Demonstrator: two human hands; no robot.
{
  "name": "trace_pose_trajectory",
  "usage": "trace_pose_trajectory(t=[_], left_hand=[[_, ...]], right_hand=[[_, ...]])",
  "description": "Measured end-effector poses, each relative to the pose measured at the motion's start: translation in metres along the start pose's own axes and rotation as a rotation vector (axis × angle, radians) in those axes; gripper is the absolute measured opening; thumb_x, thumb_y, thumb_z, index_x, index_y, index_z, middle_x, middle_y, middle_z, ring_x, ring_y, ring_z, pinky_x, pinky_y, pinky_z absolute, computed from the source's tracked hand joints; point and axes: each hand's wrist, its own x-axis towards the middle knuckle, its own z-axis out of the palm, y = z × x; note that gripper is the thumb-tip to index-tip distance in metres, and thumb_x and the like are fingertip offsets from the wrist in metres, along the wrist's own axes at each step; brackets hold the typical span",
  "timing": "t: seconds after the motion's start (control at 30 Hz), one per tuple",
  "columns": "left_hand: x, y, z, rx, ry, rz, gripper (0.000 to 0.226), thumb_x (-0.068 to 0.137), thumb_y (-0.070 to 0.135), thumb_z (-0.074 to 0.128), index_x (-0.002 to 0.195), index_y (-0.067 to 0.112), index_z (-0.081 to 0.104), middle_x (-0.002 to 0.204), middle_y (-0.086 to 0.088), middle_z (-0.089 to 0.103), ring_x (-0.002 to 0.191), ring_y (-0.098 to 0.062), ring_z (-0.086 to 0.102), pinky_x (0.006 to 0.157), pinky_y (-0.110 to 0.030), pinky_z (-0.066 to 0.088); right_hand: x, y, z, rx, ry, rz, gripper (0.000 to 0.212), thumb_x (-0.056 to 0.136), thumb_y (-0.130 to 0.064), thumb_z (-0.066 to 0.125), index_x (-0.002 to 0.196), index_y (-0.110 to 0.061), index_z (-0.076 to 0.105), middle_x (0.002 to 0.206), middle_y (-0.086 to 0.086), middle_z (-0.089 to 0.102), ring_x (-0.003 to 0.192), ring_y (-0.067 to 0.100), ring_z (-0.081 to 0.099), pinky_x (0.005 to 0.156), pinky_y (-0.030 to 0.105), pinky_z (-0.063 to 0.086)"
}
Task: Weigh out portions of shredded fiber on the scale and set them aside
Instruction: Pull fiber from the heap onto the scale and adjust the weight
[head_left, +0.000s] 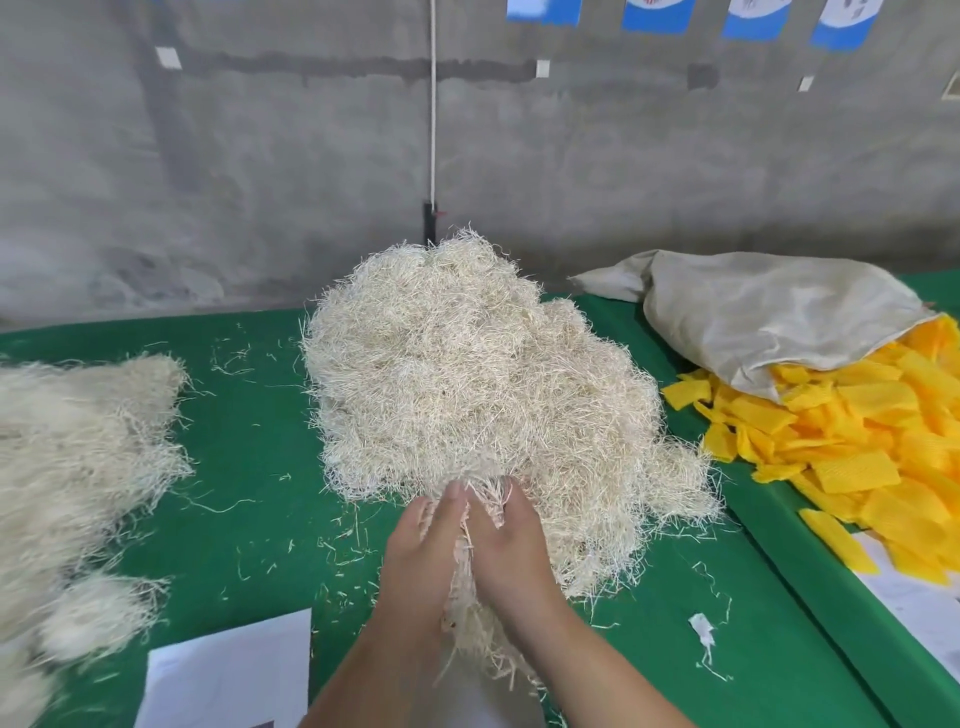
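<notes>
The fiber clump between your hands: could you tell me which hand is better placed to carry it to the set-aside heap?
Probably the left hand. It presses the clump against the right hand, and the set-aside heap lies on its side, so it would not need to cross over.

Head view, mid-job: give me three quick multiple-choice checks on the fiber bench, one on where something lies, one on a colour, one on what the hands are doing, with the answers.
1. Where do the yellow pieces lie relative to the big fiber pile?
A. To its left
B. To its right
C. Under it

2. What colour is the table cover?
A. Green
B. Blue
C. Red

3. What are the two hands doing?
A. Resting flat on paper
B. Pressing a tuft of fiber between them
C. Lifting the cloth sack

Answers:
1 B, they spill from the cloth sack at the right.
2 A, green shows all around the piles.
3 B, left hand and right hand meet at the pile's near edge with strands between them.
</notes>
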Motion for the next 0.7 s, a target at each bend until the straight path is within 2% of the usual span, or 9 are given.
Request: trace_pose_trajectory(t=[0.07,0.13,0.2,0.3,0.4,0.53,0.57,0.63,0.7], left_hand=[[0.004,0.003,-0.008,-0.127,0.071,-0.057,0.133,0.045,0.088,0.08,0.157,0.035,0.032,0.163,-0.007,0.038,0.14,-0.036,0.047,0.109,-0.062,0.043],[0.003,0.006,-0.009,-0.197,0.072,-0.073,0.136,0.042,0.082,0.086,0.158,0.035,0.032,0.16,-0.011,0.042,0.138,-0.039,0.05,0.109,-0.064,0.042],[0.001,0.008,-0.01,-0.194,0.073,-0.083,0.122,0.053,0.076,0.084,0.157,0.034,0.035,0.157,-0.011,0.047,0.138,-0.037,0.051,0.11,-0.062,0.042],[0.002,0.008,-0.015,-0.299,-0.006,-0.164,0.089,0.069,0.064,0.081,0.143,0.027,0.051,0.127,-0.013,0.072,0.112,-0.036,0.071,0.093,-0.058,0.057],[0.005,0.004,-0.023,-0.342,-0.137,-0.192,0.072,0.077,0.064,0.077,0.138,0.031,0.057,0.124,-0.01,0.074,0.11,-0.033,0.073,0.09,-0.055,0.059],[0.009,-0.002,-0.013,0.008,-0.023,-0.046,0.083,0.083,0.068,0.067,0.149,0.023,0.047,0.148,-0.012,0.054,0.132,-0.033,0.056,0.11,-0.057,0.044],[0.011,-0.004,-0.011,0.19,0.089,0.053,0.074,0.086,0.065,0.065,0.145,0.023,0.049,0.15,-0.011,0.047,0.133,-0.03,0.051,0.109,-0.053,0.044],[0.009,-0.004,-0.012,0.204,0.252,0.164,0.057,0.086,0.064,0.066,0.128,0.029,0.051,0.139,-0.006,0.045,0.118,-0.02,0.053,0.088,-0.038,0.048],[0.001,-0.007,-0.011,0.139,0.147,0.155,0.074,0.075,0.085,0.06,0.124,0.03,0.05,0.13,0.006,0.053,0.107,-0.009,0.057,0.077,-0.031,0.048]], right_hand=[[0.002,-0.006,-0.008,0.091,-0.072,0.086,0.088,0.086,-0.072,0.064,0.157,-0.031,0.033,0.16,-0.005,0.037,0.135,0.013,0.048,0.111,0.046,0.041],[0.004,-0.01,-0.014,0.173,-0.13,0.163,0.099,0.077,-0.074,0.074,0.156,-0.028,0.037,0.16,0.002,0.041,0.14,0.021,0.047,0.115,0.05,0.038],[0.007,-0.01,-0.021,0.301,-0.172,0.257,0.099,0.073,-0.068,0.083,0.152,-0.021,0.045,0.151,0.012,0.053,0.136,0.031,0.054,0.114,0.054,0.041],[0.003,-0.011,-0.022,0.424,-0.194,0.306,0.068,0.081,-0.056,0.081,0.132,-0.017,0.061,0.13,0.013,0.069,0.12,0.034,0.067,0.103,0.053,0.052],[-0.001,-0.011,-0.014,0.325,-0.212,0.269,0.062,0.08,-0.073,0.067,0.129,-0.035,0.059,0.141,-0.015,0.054,0.126,0.008,0.051,0.104,0.045,0.041],[-0.001,-0.003,-0.01,0.37,-0.158,0.262,0.088,0.084,-0.068,0.069,0.156,-0.031,0.035,0.159,0.004,0.042,0.14,0.028,0.047,0.113,0.058,0.042],[-0.001,-0.004,-0.01,0.347,-0.112,0.224,0.088,0.085,-0.064,0.071,0.157,-0.029,0.035,0.161,0.005,0.04,0.141,0.029,0.046,0.114,0.056,0.04],[-0.001,-0.005,-0.012,0.292,-0.032,0.132,0.083,0.09,-0.058,0.071,0.157,-0.026,0.035,0.162,0.0,0.037,0.143,0.024,0.042,0.112,0.043,0.036],[-0.001,-0.004,-0.009,0.275,-0.035,0.075,0.081,0.091,-0.057,0.069,0.158,-0.027,0.033,0.163,-0.004,0.034,0.139,0.016,0.04,0.106,0.038,0.036]])
